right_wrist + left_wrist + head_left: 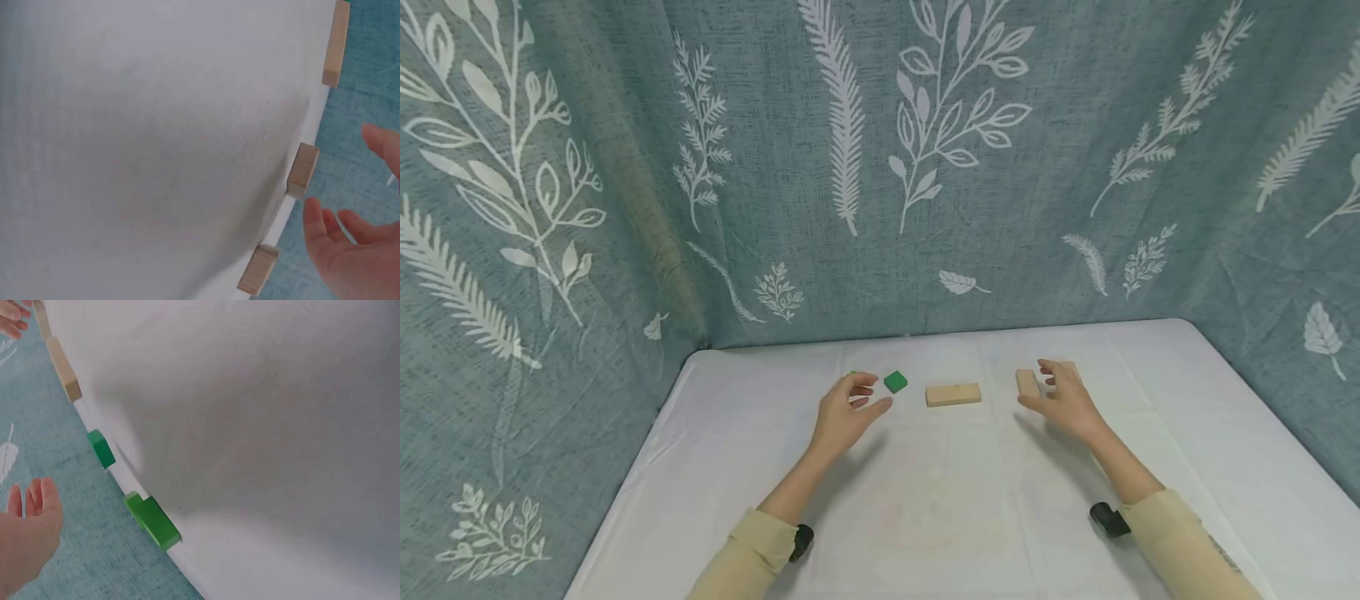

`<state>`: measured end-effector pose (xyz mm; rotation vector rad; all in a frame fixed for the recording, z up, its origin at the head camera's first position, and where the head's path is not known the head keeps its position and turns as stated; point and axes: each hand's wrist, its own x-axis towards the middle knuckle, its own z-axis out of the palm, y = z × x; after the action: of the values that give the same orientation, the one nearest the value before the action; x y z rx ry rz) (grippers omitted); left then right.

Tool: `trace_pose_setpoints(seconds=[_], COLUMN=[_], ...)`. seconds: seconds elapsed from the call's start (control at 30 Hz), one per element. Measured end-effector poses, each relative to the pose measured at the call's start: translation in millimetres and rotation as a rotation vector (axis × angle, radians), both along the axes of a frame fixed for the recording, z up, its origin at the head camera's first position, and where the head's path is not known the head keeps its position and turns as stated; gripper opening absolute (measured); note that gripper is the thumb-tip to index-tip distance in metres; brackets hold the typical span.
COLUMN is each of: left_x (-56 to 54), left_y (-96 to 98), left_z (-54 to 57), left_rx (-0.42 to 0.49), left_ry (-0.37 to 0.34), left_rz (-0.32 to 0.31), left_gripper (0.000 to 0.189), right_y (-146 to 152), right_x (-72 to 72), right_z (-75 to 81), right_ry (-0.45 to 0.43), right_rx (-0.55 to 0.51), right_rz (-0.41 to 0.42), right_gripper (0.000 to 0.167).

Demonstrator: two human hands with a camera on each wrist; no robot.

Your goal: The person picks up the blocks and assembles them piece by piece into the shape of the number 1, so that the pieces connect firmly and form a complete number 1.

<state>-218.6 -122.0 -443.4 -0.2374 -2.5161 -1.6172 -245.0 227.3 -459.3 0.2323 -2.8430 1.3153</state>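
Observation:
My left hand hovers over the table with fingers loosely bent and nothing between them. Just right of its fingertips lies a dark green block. A brighter green piece, stepped in outline, shows in the left wrist view; the hand mostly hides it in the head view. My right hand is also raised, thumb and fingers apart, holding nothing. A short wooden block sits beside its thumb, and another wooden block is partly behind its fingers in the head view. A longer wooden block lies between the hands.
A white cloth covers the table. Blue-grey curtains with white leaf prints hang behind the table and at both sides. A black device is under the left sleeve, and a similar black device is at the right sleeve.

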Motion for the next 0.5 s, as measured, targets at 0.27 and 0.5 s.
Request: trace_pose_setpoints(seconds=[0.27, 0.5], left_x=[-3.2, -6.9], left_y=[8.4, 20.7], left_z=[-6.6, -8.8], left_rx=[0.034, -0.014], left_ry=[-0.070, -0.135], left_rz=[-0.048, -0.097], left_gripper=[0.037, 0.035], right_y=[3, 4], right_x=[-8.1, -11.0], right_z=[-4.1, -1.2], right_ry=[-0.031, -0.069], right_rx=[0.003, 0.032], right_rz=[0.017, 0.042], right_gripper=[0.074, 0.072])
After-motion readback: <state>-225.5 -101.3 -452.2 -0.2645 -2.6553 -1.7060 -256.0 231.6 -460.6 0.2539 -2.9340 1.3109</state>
